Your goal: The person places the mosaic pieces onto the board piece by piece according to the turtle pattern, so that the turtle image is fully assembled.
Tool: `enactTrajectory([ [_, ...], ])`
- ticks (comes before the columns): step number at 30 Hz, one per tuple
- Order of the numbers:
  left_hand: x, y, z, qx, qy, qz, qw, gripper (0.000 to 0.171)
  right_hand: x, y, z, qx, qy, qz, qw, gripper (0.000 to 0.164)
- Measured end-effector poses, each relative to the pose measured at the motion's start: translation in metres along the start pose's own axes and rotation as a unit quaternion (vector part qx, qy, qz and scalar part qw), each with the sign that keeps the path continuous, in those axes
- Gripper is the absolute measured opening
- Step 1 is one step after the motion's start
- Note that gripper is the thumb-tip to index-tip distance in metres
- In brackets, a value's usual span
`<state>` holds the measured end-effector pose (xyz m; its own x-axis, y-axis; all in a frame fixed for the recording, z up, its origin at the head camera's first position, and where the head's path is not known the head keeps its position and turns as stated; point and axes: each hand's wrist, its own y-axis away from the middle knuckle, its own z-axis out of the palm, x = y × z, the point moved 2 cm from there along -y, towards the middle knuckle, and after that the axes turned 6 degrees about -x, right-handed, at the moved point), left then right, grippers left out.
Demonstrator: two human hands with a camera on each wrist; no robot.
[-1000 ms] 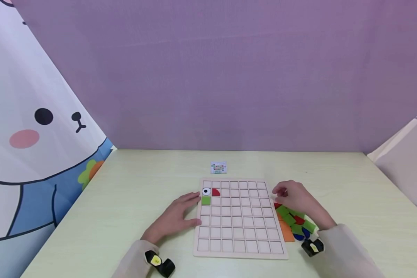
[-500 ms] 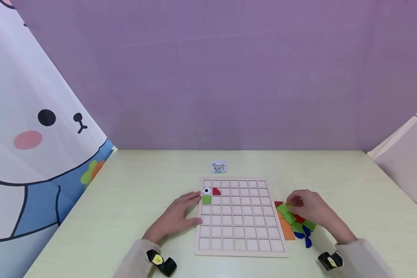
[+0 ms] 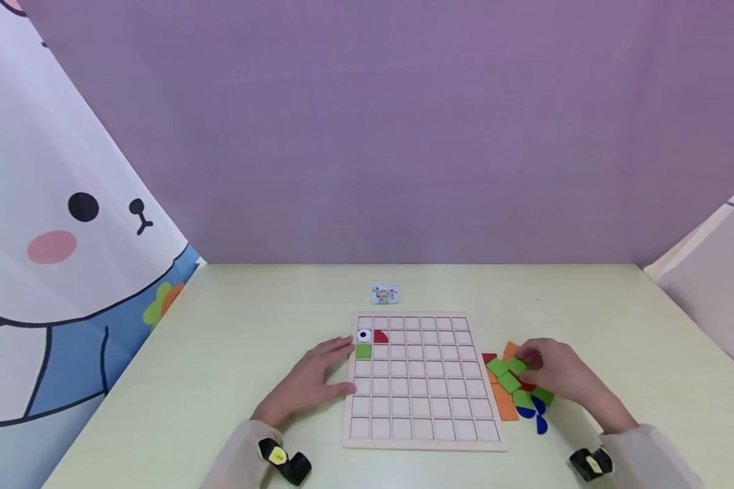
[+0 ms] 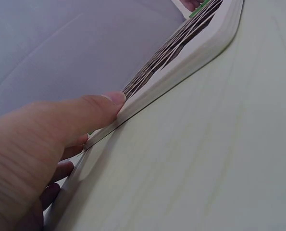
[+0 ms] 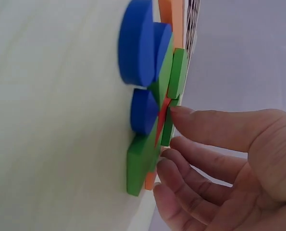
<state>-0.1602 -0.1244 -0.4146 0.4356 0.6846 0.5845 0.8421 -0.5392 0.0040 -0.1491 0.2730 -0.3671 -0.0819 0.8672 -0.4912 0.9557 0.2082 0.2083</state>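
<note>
"What are the hands doing?"

"The left hand (image 3: pixel 308 377) is spread against the left edge of the board (image 3: pixel 425 445). The right hand (image 3: pixel 555 372) bends over loose pieces (image 3: pixel 522 399) just right of it, thumb and fingertips at a green tile (image 3: pixel 516 365); whether they pinch it, I can't tell."

"How would you handle that tile?"

"By opposite edges, lifted straight up. Dragging it would probably scatter its neighbours. A light, steady left hand should stop the board skidding."

"What's in the way?"

"A second green tile (image 3: pixel 509 382) just beside it, on the near-left side, a red piece (image 3: pixel 528 387) partly hidden by the right hand, and an orange tile (image 3: pixel 510 349) on the far side. Blue pieces (image 3: pixel 542 425) lie at the near end."

"And elsewhere?"

"An eye piece (image 3: pixel 363 335), a red quarter-circle (image 3: pixel 380 336) and a green square (image 3: pixel 363 351) sit in the board's far-left cells. A small card (image 3: pixel 385 293) lies beyond its far edge."
</note>
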Motion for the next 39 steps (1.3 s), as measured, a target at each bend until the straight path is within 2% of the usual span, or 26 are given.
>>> enactTrajectory([
  [4,0.0,0.0,-0.001,-0.002,0.006,0.0,1.0,0.073,0.0,-0.002,0.001,0.001,-0.001,-0.005,1.0,0.03],
  [13,0.001,-0.001,0.0,-0.009,0.005,-0.005,0.9999,0.074,-0.007,-0.006,0.003,-0.006,0.003,-0.005,1.0,0.02],
  [23,0.0,0.0,0.0,-0.01,0.01,-0.01,0.9998,0.074,-0.01,-0.006,0.003,-0.012,-0.015,-0.006,1.0,0.024],
  [39,0.001,0.0,0.001,-0.004,0.003,0.005,1.0,0.074,-0.01,-0.013,0.002,-0.001,-0.032,-0.053,0.998,0.011],
])
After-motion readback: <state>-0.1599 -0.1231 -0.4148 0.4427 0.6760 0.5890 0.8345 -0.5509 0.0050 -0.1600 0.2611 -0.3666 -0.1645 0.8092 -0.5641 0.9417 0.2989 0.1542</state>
